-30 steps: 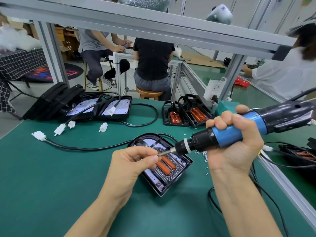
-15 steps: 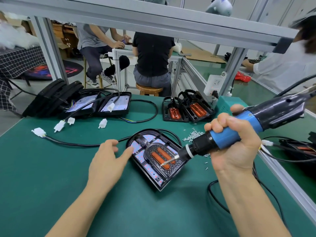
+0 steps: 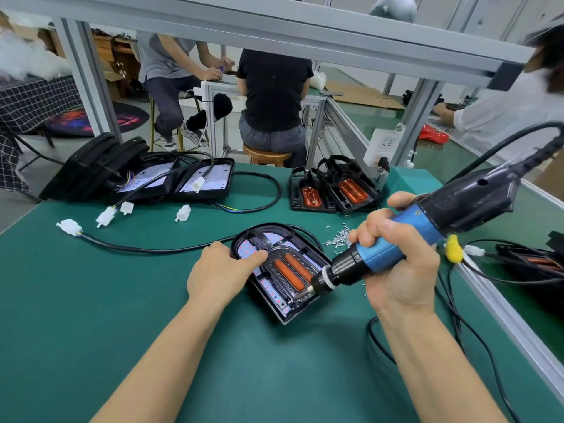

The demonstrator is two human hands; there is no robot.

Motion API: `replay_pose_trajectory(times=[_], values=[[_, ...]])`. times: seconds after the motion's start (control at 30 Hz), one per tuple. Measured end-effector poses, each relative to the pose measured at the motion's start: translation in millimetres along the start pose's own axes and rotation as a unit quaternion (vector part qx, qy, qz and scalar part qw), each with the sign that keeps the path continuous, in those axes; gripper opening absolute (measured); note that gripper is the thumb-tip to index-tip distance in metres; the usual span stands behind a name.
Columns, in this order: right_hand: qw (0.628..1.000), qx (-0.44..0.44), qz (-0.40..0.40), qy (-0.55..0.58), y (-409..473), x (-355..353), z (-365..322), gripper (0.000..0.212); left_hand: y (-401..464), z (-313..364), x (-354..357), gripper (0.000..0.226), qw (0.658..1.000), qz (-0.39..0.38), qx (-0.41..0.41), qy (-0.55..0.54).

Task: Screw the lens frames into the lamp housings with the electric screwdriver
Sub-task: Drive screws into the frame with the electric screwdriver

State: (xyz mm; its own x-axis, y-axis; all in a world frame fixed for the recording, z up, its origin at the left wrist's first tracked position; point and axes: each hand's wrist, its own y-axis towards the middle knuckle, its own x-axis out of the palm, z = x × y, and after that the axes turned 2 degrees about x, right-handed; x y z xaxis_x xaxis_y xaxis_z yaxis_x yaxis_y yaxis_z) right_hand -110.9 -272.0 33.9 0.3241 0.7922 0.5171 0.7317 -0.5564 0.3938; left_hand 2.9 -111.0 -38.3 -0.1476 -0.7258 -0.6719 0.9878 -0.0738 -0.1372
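A person works at a green surface (image 3: 91, 300), seen from above their own arms. Near the middle of the surface lies a black lamp housing (image 3: 276, 270), arch-shaped, with its rounded end toward the far edge and its straight end toward the near edge. Set inside it is a lens frame (image 3: 290, 274) with two orange oblong lenses side by side.

The left hand (image 3: 224, 271) rests on the housing's left side. Its fingers (image 3: 254, 258) lie fairly straight across the rim and the lit panel, pressing down rather than gripping.

The right hand (image 3: 396, 264) is wrapped around the blue grip of an electric screwdriver (image 3: 412, 236), fingers curled firmly round it. The tool slants down to the left, and its bit tip (image 3: 300, 297) meets the housing near the near right corner of the lens frame. The tool's black rear end points toward the right edge, with a black cable (image 3: 494, 141) rising from it.

A small heap of loose screws (image 3: 338, 239) lies just beyond the housing, toward the far right. Farther back near the far edge sit two more lens frames with orange lenses (image 3: 332, 190). At the far left corner stands a stack of black housings (image 3: 146, 175) with cables and white connectors (image 3: 106, 215) trailing onto the surface. A black cable (image 3: 146, 247) runs from the left toward the central housing.

Beyond the surface, other people sit at benches with their backs turned.
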Motion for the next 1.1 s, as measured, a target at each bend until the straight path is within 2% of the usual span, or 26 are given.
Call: replay_pose_trajectory(times=[0.47,0.73,1.0,1.1], values=[[0.999,0.005,-0.035,-0.021,0,9,11,0.026,3,-2,4,0.060,1.000,0.003,0.006,0.008],[0.993,-0.008,-0.113,-0.045,-1,20,13,0.029,8,-3,7,0.074,1.000,0.005,-0.005,0.020],[0.989,-0.009,-0.136,-0.054,-3,26,12,0.029,8,-2,8,0.080,0.999,0.004,-0.007,0.038],[0.984,-0.013,-0.170,-0.061,-5,28,13,0.030,9,-1,9,0.080,0.999,0.004,-0.003,0.046]])
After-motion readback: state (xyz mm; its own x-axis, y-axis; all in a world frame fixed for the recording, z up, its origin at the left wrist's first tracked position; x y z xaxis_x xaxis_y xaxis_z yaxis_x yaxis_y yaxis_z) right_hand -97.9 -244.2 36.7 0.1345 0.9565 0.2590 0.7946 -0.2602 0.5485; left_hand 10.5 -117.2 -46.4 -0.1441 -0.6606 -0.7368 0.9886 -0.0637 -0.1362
